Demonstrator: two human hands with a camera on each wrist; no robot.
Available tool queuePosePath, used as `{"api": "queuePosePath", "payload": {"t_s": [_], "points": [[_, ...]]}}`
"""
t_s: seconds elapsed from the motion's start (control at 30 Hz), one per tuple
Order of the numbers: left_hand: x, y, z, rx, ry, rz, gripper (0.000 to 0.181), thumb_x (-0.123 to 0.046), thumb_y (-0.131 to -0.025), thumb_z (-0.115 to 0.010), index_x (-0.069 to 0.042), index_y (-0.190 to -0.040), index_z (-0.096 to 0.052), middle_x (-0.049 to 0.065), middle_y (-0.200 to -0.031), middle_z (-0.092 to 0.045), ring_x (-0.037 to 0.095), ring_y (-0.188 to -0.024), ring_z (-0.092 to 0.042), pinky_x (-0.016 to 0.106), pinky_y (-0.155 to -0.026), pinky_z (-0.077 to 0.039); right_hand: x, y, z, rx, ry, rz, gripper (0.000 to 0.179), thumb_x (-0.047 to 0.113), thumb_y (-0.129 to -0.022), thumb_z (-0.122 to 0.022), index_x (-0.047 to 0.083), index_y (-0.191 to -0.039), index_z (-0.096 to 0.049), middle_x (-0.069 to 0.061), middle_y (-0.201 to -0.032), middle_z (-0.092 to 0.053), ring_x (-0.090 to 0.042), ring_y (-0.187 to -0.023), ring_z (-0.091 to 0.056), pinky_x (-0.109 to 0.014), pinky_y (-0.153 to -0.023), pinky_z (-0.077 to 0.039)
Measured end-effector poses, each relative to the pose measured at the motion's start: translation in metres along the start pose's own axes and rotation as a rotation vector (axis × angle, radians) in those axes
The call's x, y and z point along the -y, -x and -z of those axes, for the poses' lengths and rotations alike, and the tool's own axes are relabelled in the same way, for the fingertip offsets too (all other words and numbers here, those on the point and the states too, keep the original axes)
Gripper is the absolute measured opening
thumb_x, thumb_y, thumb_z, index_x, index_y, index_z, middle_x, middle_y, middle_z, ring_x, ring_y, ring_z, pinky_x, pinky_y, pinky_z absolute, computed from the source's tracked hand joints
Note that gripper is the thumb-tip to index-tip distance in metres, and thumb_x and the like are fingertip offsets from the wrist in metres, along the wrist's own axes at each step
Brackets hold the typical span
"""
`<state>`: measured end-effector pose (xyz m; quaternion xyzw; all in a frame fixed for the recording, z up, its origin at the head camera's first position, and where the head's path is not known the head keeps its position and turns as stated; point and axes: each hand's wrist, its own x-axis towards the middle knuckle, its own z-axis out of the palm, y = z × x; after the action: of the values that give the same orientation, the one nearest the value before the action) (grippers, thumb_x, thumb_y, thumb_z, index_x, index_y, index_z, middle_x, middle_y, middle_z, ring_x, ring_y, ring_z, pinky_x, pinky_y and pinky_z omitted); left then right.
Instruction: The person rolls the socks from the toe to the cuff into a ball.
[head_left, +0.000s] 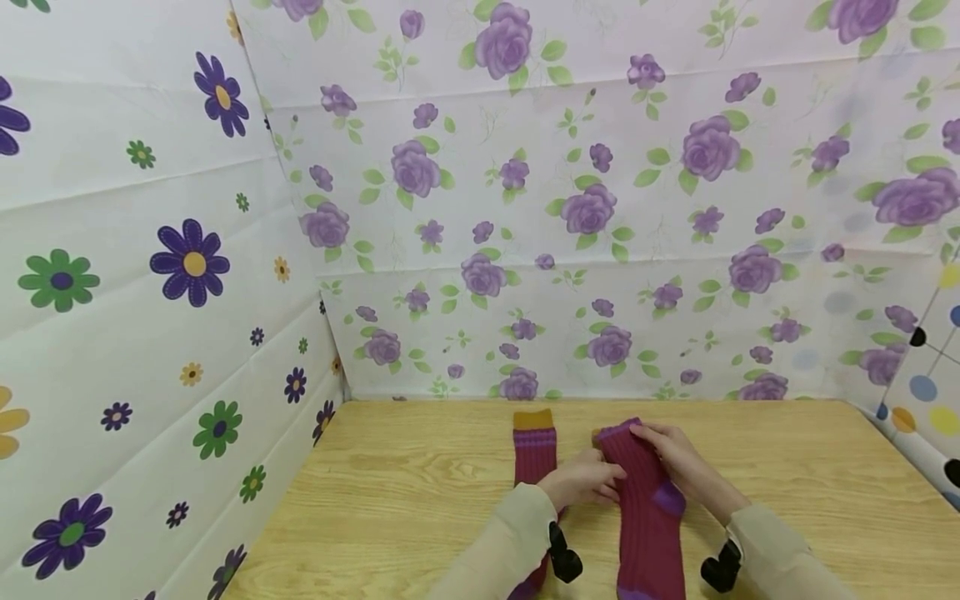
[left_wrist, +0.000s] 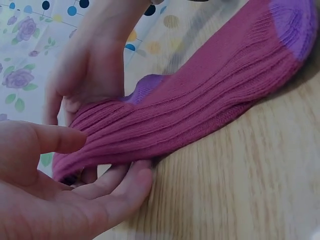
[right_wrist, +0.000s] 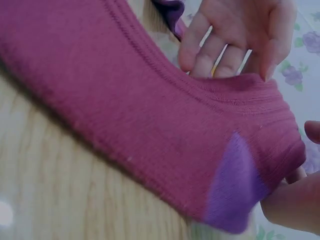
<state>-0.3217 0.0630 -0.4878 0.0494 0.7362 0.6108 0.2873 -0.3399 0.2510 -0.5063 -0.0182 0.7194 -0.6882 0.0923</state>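
At the cuff of the burgundy sock (head_left: pixel 643 500), the left hand (head_left: pixel 588 477) holds the left side, thumb above and fingers below, while the right hand (head_left: pixel 675 454) grips from the right. If the two hands pull unevenly, I think the knit could twist, or slip from the left fingers. The sock is on the table (head_left: pixel 420 467); its long axis runs toward the person, cuff pointing away, toe near, purple heel (head_left: pixel 670 498) to the right. Left of it, the other sock (head_left: pixel 535 454) passes under the left sleeve (head_left: pixel 502 537), which could drag it.
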Motion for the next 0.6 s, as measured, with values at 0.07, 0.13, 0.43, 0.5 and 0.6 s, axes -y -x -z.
{"api": "queuePosePath", "payload": {"t_s": [0.07,0.13,0.43,0.5,0.6], "points": [[0.0,-0.001,-0.002,0.009,-0.007,0.002,0.05,-0.008,-0.091,-0.062,0.008,-0.134,-0.042,0.024,-0.106,-0.06,0.038,-0.091,-0.065,0.052,-0.088,-0.052,0.001,0.0,-0.001,-0.035,0.005,-0.008,0.066,0.038,-0.098,-0.055,-0.01,-0.141,-0.041,0.001,-0.11,-0.065,-0.008,-0.091,-0.063,-0.027,-0.078,-0.054],[0.001,-0.001,-0.004,0.02,-0.009,0.009,0.054,-0.007,-0.09,-0.063,0.01,-0.136,-0.04,0.024,-0.108,-0.059,0.037,-0.092,-0.065,0.052,-0.088,-0.053,0.001,-0.001,-0.001,-0.065,0.014,-0.012,0.068,0.04,-0.097,-0.056,-0.011,-0.14,-0.041,-0.003,-0.114,-0.064,-0.008,-0.091,-0.064,-0.026,-0.077,-0.054],[-0.002,0.005,-0.006,0.099,-0.072,0.012,0.046,-0.008,-0.094,-0.06,0.012,-0.132,-0.045,0.026,-0.115,-0.062,0.04,-0.103,-0.065,0.052,-0.086,-0.053,0.006,-0.003,-0.002,-0.127,-0.074,-0.055,0.066,0.038,-0.094,-0.063,-0.009,-0.137,-0.046,0.005,-0.101,-0.067,-0.008,-0.086,-0.064,-0.026,-0.075,-0.054],[-0.003,0.007,-0.006,0.116,-0.068,0.024,0.05,-0.009,-0.094,-0.059,0.012,-0.136,-0.041,0.029,-0.117,-0.062,0.043,-0.105,-0.064,0.054,-0.087,-0.052,0.006,-0.003,-0.001,-0.118,-0.094,-0.061,0.067,0.037,-0.094,-0.062,-0.008,-0.14,-0.043,0.005,-0.101,-0.067,-0.008,-0.087,-0.064,-0.026,-0.076,-0.054],[-0.003,0.009,-0.006,0.154,-0.026,0.06,0.057,-0.011,-0.096,-0.056,0.01,-0.143,-0.031,0.035,-0.123,-0.057,0.05,-0.112,-0.058,0.06,-0.09,-0.048,0.007,-0.004,-0.001,-0.097,-0.103,-0.065,0.072,0.038,-0.095,-0.06,-0.005,-0.146,-0.034,0.002,-0.11,-0.064,-0.006,-0.091,-0.063,-0.025,-0.079,-0.054]]}}
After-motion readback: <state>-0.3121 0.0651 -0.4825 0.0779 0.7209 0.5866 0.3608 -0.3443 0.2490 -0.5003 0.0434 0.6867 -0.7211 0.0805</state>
